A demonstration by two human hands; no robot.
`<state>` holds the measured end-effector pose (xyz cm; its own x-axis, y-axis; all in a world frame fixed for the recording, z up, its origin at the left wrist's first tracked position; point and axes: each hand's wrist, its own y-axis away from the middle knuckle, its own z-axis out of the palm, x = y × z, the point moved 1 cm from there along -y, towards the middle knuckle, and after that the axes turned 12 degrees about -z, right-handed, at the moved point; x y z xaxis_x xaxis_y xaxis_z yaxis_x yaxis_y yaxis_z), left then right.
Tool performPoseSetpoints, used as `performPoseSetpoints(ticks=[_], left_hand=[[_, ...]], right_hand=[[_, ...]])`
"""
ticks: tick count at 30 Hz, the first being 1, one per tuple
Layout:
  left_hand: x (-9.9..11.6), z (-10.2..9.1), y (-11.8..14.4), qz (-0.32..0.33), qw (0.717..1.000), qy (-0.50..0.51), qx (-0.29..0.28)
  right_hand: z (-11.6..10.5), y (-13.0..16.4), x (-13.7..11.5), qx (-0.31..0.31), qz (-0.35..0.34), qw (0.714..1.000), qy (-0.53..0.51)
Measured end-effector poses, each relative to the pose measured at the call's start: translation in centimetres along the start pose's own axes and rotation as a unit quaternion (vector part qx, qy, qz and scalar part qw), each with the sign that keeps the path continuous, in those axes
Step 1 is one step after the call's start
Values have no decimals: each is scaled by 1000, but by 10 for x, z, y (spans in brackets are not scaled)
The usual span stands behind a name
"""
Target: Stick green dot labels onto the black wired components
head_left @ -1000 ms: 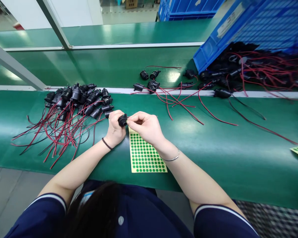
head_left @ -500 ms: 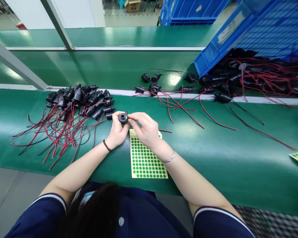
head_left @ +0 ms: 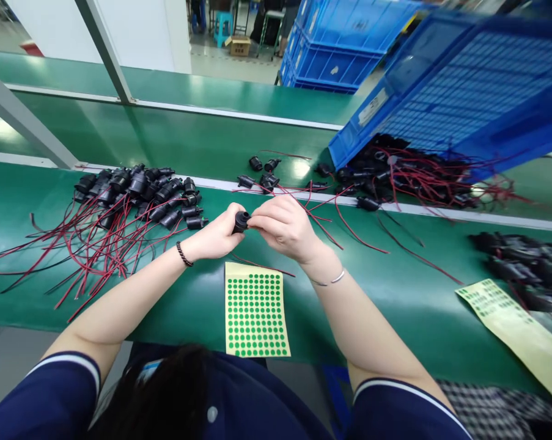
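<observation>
A small black pump (head_left: 241,222) is held above the green bench by my left hand (head_left: 216,235), its round ringed end facing up. My right hand (head_left: 285,227) has thumb and fingertips pinched at the right side of that pump, touching it; whether a sticker is between them is hidden. Just below my hands lies a pale yellow sheet of green dot stickers (head_left: 256,315), with some dots gone from its top row. To the left, a heap of similar black pumps (head_left: 138,185) trails red and black wires.
Several loose pumps (head_left: 269,181) lie along the white strip ahead. A tilted blue crate (head_left: 362,131) at the right has many wired pumps at its mouth. Farther right are more black pumps (head_left: 527,263) and a partly used sticker sheet (head_left: 500,311). A metal post (head_left: 32,119) slants at the left.
My view has shifted, showing more of the right side. The pump has turned in my left hand, and the green dot seen on it earlier is now out of sight. My right hand stays against it.
</observation>
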<state>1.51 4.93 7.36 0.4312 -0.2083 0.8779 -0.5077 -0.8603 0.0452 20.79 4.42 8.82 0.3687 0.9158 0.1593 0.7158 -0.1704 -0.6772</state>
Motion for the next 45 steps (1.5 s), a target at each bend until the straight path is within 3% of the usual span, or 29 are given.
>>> performPoseSetpoints(ticks=[3,5,9,11,14,17,21,25,27,29,31,33,34,36,37,39,41,43,45], left_hand=[[11,1,-2,1,1000,27,-15],[14,4,-2,-6,993,115,-21],[16,12,0,-43,936,341,-74],[17,13,1,-67,911,397,-95],[19,11,2,-89,895,426,-100],[23,9,4,-99,898,419,-88],[38,5,10,-102,925,355,-89],[56,-19,31,-90,965,232,-83],[64,-47,53,-70,988,127,-47],[67,-84,77,-48,998,27,42],[65,-122,95,-34,978,-70,196],[54,-151,97,-29,927,-177,328],[46,-159,91,-32,902,-223,367],[25,-161,66,-95,872,-295,378],[13,-157,50,-148,865,-324,353],[-10,-140,19,-224,851,-373,294],[-29,-123,-3,-247,838,-412,257],[-42,-109,-15,-243,833,-435,242],[-50,-101,-17,-233,831,-443,243]], right_hand=[[-11,-3,2,6,-3,1000,-3],[-16,-6,2,31,41,998,-36],[-20,-10,-1,94,144,977,-126],[-20,-12,-2,99,146,975,-134],[-21,-15,-1,101,115,980,-131],[-24,-19,-1,90,96,982,-135],[-29,-27,-6,94,80,985,-117],[-37,-36,-13,91,58,988,-107],[-44,-36,-14,90,69,985,-126],[-50,-32,-8,129,115,973,-153],[-52,-23,7,195,181,952,-150],[-47,-8,31,240,256,932,-97],[-41,0,45,235,303,921,-66],[-25,18,73,202,378,903,-16],[-15,27,87,169,401,900,2],[4,40,107,46,443,895,24],[23,48,117,-112,447,886,49],[40,47,117,-181,429,883,55],[56,42,113,-208,406,888,54]])
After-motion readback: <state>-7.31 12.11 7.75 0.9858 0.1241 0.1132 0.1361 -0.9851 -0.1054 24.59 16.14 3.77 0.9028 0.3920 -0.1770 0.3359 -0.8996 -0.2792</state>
